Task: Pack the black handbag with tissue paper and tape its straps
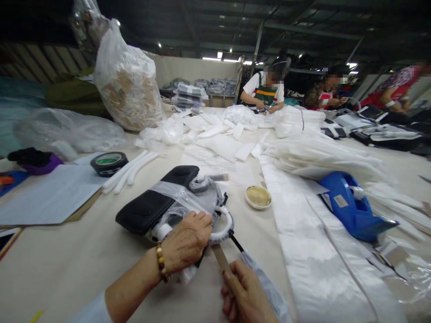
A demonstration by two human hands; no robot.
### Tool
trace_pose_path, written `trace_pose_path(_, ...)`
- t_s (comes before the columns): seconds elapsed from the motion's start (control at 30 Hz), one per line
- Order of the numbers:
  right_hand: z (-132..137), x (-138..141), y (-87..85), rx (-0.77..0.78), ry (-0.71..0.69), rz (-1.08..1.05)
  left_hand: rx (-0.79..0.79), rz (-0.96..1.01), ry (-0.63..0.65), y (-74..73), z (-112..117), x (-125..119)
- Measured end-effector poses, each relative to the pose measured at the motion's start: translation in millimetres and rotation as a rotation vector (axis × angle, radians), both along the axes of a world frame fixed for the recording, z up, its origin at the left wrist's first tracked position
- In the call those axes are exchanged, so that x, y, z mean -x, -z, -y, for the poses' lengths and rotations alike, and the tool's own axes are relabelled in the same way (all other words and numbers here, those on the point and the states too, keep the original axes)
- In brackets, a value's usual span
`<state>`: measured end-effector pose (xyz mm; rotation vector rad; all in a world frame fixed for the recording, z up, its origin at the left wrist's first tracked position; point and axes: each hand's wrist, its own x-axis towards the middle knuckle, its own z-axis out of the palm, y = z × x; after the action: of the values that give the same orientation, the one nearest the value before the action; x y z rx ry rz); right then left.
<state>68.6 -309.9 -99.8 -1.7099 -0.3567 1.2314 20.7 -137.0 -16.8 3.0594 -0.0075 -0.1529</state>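
A black handbag (151,202) lies tilted on the table, with a clear plastic band round its middle and plastic-wrapped straps bunched at its side. A white foam-covered handle (227,226) curves out to the right. My left hand (188,240), with a bead bracelet at the wrist, is closed on the wrapped part beside this handle; its fingertips are partly hidden. In my right hand (244,287), a flat brown strip (221,259) is pinched between thumb and fingers, its far end reaching the handle. A thin black strap (237,243) runs down to pale wrapping behind the right hand.
At the right stands a blue tape dispenser (352,204) beside long white foam sheets (303,224). A round tin (258,197) sits beyond the bag. Black tape (109,162) and white foam tubes (129,172) lie left. Several co-workers, one in a striped apron (266,95), work at the back.
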Motion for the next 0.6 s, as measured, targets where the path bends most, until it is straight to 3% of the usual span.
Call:
trace_pose_path(0.23, -30.6, 1.5, -6.4, -0.338, 0.418, -0.272, 0.078, 0.036, -0.016, -2.2, -6.3, 0.5)
trace_pose_path(0.4, -54.1, -0.9, -6.7, -0.451, 0.475, -0.364, 0.100, 0.102, -0.040, 6.6, -9.9, 3.9)
trace_pose_path(0.6, -57.5, -7.5, -8.1, -0.484, 0.447, -0.458, 0.132, 0.255, -0.048, 14.9, -12.1, 9.3)
